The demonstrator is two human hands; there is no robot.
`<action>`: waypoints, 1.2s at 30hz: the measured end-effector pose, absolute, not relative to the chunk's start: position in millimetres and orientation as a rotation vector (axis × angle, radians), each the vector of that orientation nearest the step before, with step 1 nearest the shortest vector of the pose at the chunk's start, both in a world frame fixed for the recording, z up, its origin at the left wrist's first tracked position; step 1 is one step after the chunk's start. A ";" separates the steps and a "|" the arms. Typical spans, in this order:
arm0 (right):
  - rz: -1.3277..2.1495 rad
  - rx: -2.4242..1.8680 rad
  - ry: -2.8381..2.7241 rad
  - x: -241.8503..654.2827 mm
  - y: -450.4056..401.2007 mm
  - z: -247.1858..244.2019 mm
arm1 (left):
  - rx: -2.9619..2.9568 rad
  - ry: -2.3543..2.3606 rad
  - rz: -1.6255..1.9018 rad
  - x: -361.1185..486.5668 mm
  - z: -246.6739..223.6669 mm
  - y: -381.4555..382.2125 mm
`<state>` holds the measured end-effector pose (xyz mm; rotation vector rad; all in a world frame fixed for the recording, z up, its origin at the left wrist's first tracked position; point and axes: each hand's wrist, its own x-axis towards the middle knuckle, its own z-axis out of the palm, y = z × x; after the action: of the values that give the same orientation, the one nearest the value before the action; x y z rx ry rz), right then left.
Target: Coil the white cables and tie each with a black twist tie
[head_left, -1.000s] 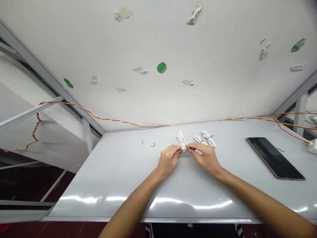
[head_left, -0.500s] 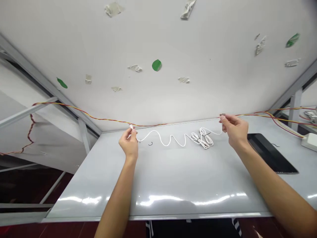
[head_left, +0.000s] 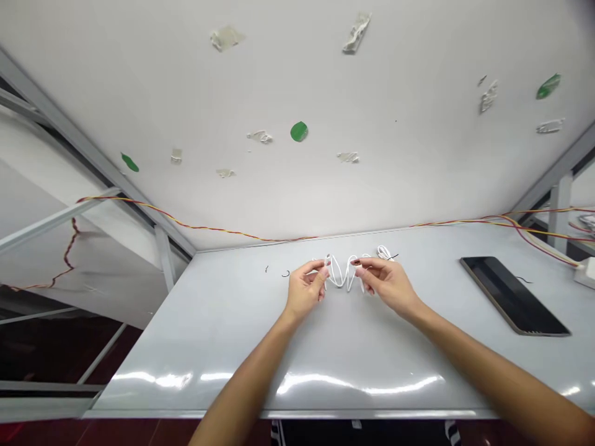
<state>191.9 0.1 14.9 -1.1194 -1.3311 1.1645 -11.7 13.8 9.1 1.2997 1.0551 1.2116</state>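
Note:
Near the middle of the table, my left hand (head_left: pixel 307 288) pinches one end of a white cable (head_left: pixel 336 282). The other end, a plug (head_left: pixel 357 264), is between the thumb and fingers of my right hand (head_left: pixel 385 282). The two hands are close together but apart, and the wavy cable lies between and behind them. A bundled white cable (head_left: pixel 383 252) with a dark tie shows just behind my right hand, which partly hides it.
On the grey table (head_left: pixel 209 328), a black tablet (head_left: pixel 515 296) lies at the right. Small dark ties (head_left: pixel 286 274) lie left of the hands. Red-yellow wires (head_left: pixel 223 231) run along the back wall to a white box (head_left: pixel 586 272) at the right edge.
Both hands have moved inward, bringing the cable ends close together. The cable, earlier stretched wide, is now bunched up between them. The view has shifted slightly.

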 end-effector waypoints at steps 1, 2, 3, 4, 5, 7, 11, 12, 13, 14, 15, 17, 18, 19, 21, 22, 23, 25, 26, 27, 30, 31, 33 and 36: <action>1.192 -1.107 -1.373 185.5 -3.5 10.7 | 1.333 1.053 1.147 -4.3 5.0 8.5; 1.212 -1.097 -1.404 181.2 -5.7 6.6 | 1.363 1.057 1.086 0.8 1.1 4.5; 1.220 -1.098 -1.426 179.1 -6.4 3.0 | 1.393 1.075 1.038 3.6 -2.2 2.2; 1.219 -1.109 -1.434 178.9 -5.6 0.1 | 1.428 1.109 1.004 4.2 -4.8 1.5; 1.208 -1.130 -1.422 180.7 -3.6 -1.7 | 1.475 1.168 0.991 2.8 -6.5 2.5; 1.152 -1.203 -1.354 189.1 3.6 -2.4 | 1.583 1.337 1.022 -5.5 -7.1 9.0; 0.991 -1.381 -1.215 217.5 21.2 5.3 | 1.708 1.619 1.093 -34.4 0.8 28.9; 0.961 -1.416 -1.189 224.4 24.6 7.9 | 1.747 1.690 1.059 -41.3 3.4 32.7; 0.936 -1.442 -1.163 230.3 27.1 10.5 | 1.782 1.753 1.004 -46.9 5.7 35.4; 0.920 -1.461 -1.137 234.7 28.7 12.8 | 1.802 1.803 0.934 -50.9 7.6 36.8; 0.916 -1.471 -1.120 237.3 29.3 14.6 | 1.799 1.830 0.856 -53.0 9.0 37.0; 0.958 -1.478 -1.150 236.5 27.7 16.6 | 1.722 1.797 0.715 -52.1 10.1 34.6; 1.015 -1.481 -1.199 233.5 25.8 16.4 | 1.675 1.749 0.654 -49.6 9.9 32.5; 1.088 -1.485 -1.262 229.1 23.4 15.5 | 1.635 1.689 0.603 -46.4 9.1 30.2; 1.241 -1.492 -1.381 218.0 17.9 12.0 | 1.582 1.567 0.542 -39.1 6.2 25.9; 1.303 -1.493 -1.418 212.3 15.3 9.7 | 1.563 1.511 0.529 -35.3 4.3 24.1; 1.352 -1.489 -1.440 206.9 12.9 7.3 | 1.544 1.458 0.524 -31.7 2.1 22.5; 1.436 -1.458 -1.472 198.1 9.3 2.9 | 1.500 1.358 0.519 -24.3 -2.6 19.7; 1.478 -1.429 -1.482 194.8 7.9 0.9 | 1.480 1.306 0.523 -20.5 -4.9 18.4; 1.516 -1.392 -1.491 191.9 6.7 -1.0 | 1.463 1.259 0.533 -16.7 -7.0 17.1; 1.585 -1.265 -1.515 185.3 3.6 -7.0 | 1.442 1.165 0.572 -6.8 -11.5 13.2; 1.587 -1.230 -1.525 183.3 2.6 -9.1 | 1.435 1.150 0.577 -4.3 -12.4 12.2; 1.573 -1.169 -1.543 179.6 0.8 -13.3 | 1.413 1.137 0.594 -1.1 -13.8 10.8; 1.543 -1.074 -1.529 175.3 -1.7 -17.2 | 1.411 1.138 0.704 1.0 -15.0 8.7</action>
<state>175.3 -1.7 -17.2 -1.0740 -1.5289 1.5431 1.0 8.7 -15.0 1.4107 1.1384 0.7035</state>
